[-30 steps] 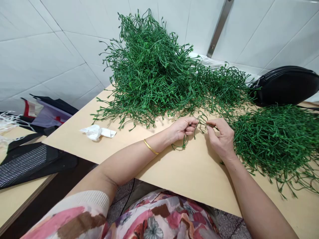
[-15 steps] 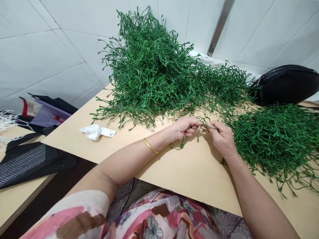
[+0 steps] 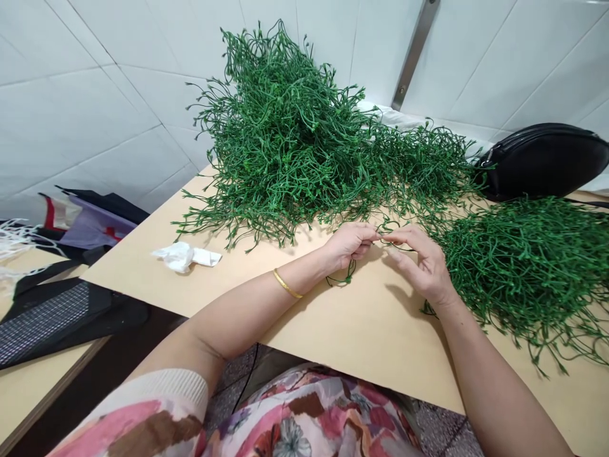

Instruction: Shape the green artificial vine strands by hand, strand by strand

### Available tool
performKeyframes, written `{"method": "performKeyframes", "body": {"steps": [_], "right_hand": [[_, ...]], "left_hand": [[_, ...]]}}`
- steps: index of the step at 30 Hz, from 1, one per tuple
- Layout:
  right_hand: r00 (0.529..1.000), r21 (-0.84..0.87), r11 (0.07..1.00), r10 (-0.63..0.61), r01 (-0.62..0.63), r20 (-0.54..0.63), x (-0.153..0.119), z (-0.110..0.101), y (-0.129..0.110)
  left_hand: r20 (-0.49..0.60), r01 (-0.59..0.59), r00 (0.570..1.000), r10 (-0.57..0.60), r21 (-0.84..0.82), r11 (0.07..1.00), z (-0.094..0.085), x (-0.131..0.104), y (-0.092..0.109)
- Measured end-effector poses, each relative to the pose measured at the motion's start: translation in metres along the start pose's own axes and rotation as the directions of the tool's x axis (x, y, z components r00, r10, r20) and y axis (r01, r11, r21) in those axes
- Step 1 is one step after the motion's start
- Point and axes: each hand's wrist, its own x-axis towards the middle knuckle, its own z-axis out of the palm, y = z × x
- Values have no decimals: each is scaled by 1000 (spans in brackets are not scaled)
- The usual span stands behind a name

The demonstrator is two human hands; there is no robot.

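Note:
My left hand [image 3: 351,246] is closed in a pinch on a thin green stem [image 3: 351,273], whose curled end hangs below the fingers. Facing it, my right hand [image 3: 424,263] has its thumb and forefinger apart. The right forefinger reaches to the left fingertips, by a loop of green stem; whether it touches that stem I cannot tell. Behind both hands rises a big heap of green bud-tipped stems [image 3: 290,139]. A second pile of stems [image 3: 523,273] lies beside my right wrist.
A crumpled white tissue [image 3: 185,256] lies on the pale tabletop [image 3: 304,324], left of my left forearm. Toward the back right sits a black zipped bag [image 3: 547,162]. White tiled wall [image 3: 95,114] stands behind. Dark and purple bags [image 3: 90,219] are at the far left.
The right thumb and forefinger have come apart from their pinch on the stem. My left hand keeps its grip in nearly the same place.

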Motion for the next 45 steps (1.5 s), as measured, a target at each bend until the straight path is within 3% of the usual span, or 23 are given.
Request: {"method": "performKeyframes", "body": {"steps": [4, 11, 16, 23, 29, 34, 38, 42, 45], "right_hand": [[995, -97, 995, 26, -35, -92, 0, 3, 0], [993, -168, 984, 44, -62, -108, -3, 6, 10], [998, -266, 962, 55, -61, -32, -5, 3, 17], [999, -454, 891, 35, -15, 35, -9, -2, 17], [997, -580, 813, -17, 56, 72, -9, -4, 12], [985, -480, 871, -20, 100, 170, -9, -2, 15], [979, -333, 940, -3, 72, 205, -10, 2, 19], [986, -186, 982, 22, 9, 167, -9, 7, 20], [993, -174, 985, 9, 12, 117, -8, 11, 20]], "left_hand": [[7, -8, 1000, 8, 24, 1000, 0, -1, 0], [74, 21, 997, -28, 102, 995, -2, 3, 2], [80, 37, 996, -49, 142, 989, -3, 3, 1], [6, -24, 1000, 23, 210, 977, 1, 1, -3], [74, -64, 996, 45, 275, 959, 0, 1, -4], [212, -92, 977, 20, 335, 938, -2, -2, -1], [169, -75, 985, 18, 336, 939, -2, -2, -1], [138, -57, 990, 21, 256, 965, -4, 1, -3], [161, -68, 986, 35, 203, 977, -6, 3, -4]]}}
